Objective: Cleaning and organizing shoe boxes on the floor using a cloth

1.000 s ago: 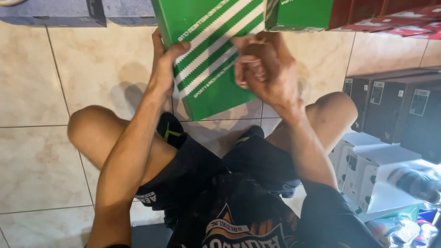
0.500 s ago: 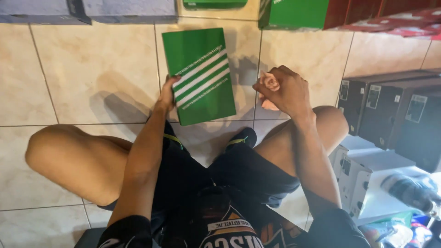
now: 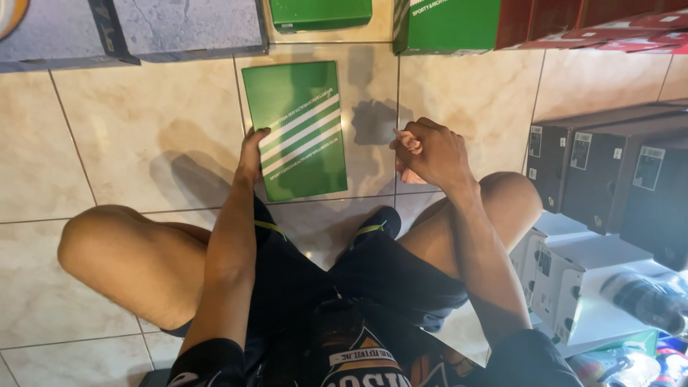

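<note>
A green shoe box [image 3: 299, 129] with white diagonal stripes lies flat on the beige tiled floor in front of my crossed legs. My left hand [image 3: 251, 154] rests on the box's left edge, fingers curled over its rim. To the right of the box, my right hand [image 3: 428, 152] hovers above my right knee with its fingers curled into a loose fist. A small pale thing may sit between its fingers; I cannot make out what it is.
More green boxes [image 3: 444, 25] and red boxes [image 3: 609, 21] line the far edge. Grey-blue boxes [image 3: 186, 27] sit at the far left. Black boxes [image 3: 609, 172] and white boxes [image 3: 573, 272] stack at the right, one showing a shoe [image 3: 645, 301].
The green box has come down from in front of me and now lies flat on the floor. My right hand has let go of it and drawn back to the right.
</note>
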